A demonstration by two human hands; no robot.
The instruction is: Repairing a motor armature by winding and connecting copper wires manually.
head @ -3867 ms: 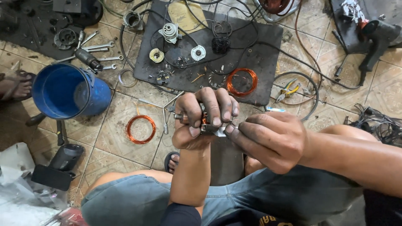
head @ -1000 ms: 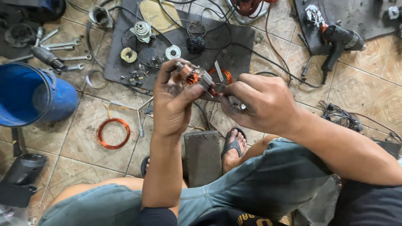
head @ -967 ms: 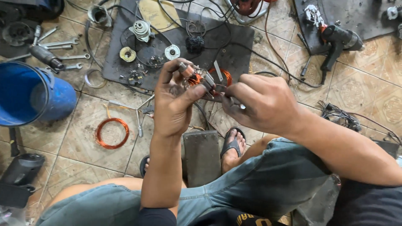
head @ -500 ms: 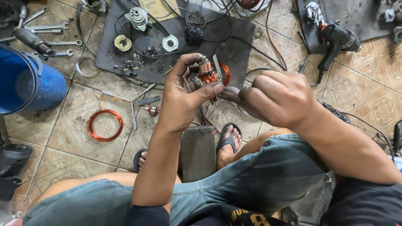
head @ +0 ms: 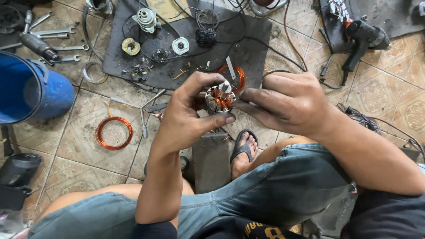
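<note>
My left hand grips a small motor armature with copper windings and a metal shaft end pointing up. My right hand is beside it on the right, fingers curled, fingertips touching the armature's right side. Whether the right hand holds a tool or wire is hidden by its fingers. Both hands hover above my knees and a sandalled foot.
A dark mat on the tiled floor carries small motor parts, gears and wires. A copper wire coil lies on the tiles at left, another copper coil behind my hands. A blue bucket, wrenches and a power drill surround them.
The view has shifted, so the floor items slid left and down. My hands turned the armature so its shaft end now faces up; both hands stay on it.
</note>
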